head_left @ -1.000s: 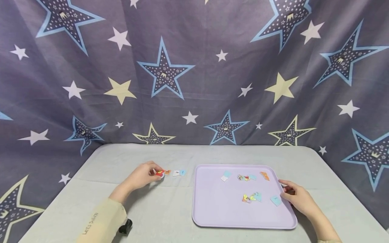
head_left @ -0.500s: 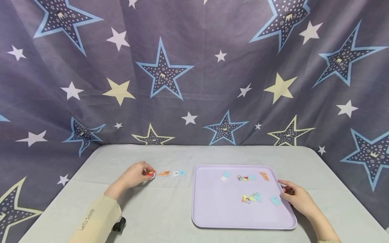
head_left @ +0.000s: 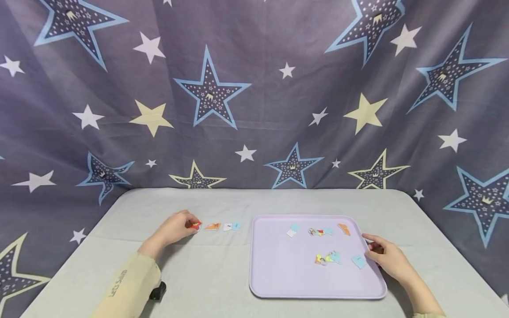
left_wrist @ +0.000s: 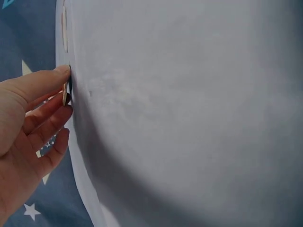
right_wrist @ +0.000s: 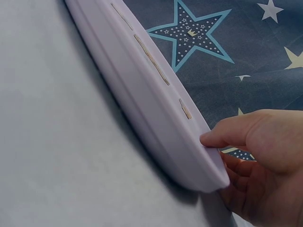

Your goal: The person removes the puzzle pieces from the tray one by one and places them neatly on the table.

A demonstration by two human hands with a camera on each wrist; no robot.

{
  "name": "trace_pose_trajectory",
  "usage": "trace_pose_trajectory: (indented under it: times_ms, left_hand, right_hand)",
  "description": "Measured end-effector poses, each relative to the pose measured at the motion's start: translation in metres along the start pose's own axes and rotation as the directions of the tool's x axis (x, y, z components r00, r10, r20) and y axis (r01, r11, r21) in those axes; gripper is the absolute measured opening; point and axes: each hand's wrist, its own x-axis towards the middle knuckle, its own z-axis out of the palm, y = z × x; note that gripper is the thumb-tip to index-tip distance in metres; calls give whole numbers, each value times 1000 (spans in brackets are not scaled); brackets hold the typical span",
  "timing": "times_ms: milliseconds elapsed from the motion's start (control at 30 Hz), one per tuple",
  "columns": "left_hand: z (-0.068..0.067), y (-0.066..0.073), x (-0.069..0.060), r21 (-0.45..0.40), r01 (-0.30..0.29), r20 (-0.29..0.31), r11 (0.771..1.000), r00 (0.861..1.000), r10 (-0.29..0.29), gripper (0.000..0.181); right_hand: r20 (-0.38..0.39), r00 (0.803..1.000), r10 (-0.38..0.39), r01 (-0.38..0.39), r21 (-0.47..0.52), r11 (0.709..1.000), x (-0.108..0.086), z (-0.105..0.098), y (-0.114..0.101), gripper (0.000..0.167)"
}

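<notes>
Fingers and thumb of the left hand (head_left: 175, 229) pinch the red piece (head_left: 196, 225), left of centre in the head view, and cover so much of it that I cannot tell whether it lies flat. Just right of it I see the orange piece (head_left: 212, 226), then the pale piece (head_left: 232, 226), in a row on the cloth (head_left: 207, 274). At the lower right, the right hand (head_left: 391, 263) grips the rim of the tray (head_left: 298, 285), thumb on top and fingers curled round the outside; near it lies the blue piece (head_left: 359, 261), with other pieces (head_left: 320, 232) farther in. What worries me from this distance is the narrow gap beside the red piece: a small drift of those fingertips to the right could shove the orange piece into the pale one. Thin as it looks, the red piece might also twist if the pinch is off its middle. A rumple in the cloth, dragged by the sleeve (head_left: 131, 282), would skew the row. Lifting or tugging the rim could slide whatever lies loose in the tray.
</notes>
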Motion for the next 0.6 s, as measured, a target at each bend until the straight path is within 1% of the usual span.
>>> trace_pose_trajectory:
  times_ms: [167, 300, 400, 500, 600]
  left_hand:
    - [2, 0, 0, 31, 10, -3, 999, 1000, -10, 21]
    - [2, 2, 1, 31, 29, 8, 999, 1000, -30, 22]
    - [2, 4, 0, 40, 34, 1, 999, 999, -34, 23]
    - [2, 7, 0, 77, 36, -14, 996, 999, -35, 24]
    - [1, 15, 2, 134, 33, -29, 990, 999, -30, 25]
  right_hand:
    - [2, 1000, 3, -3, 3, 1000, -1, 1, 0, 47]
    - [4, 1000, 5, -5, 1, 1000, -1, 0, -1, 47]
    - [3, 1000, 5, -5, 1, 1000, -1, 0, -1, 47]
    - [4, 1000, 4, -4, 2, 1000, 0, 0, 0, 47]
    - [4, 1000, 5, -5, 2, 1000, 0, 0, 0, 47]
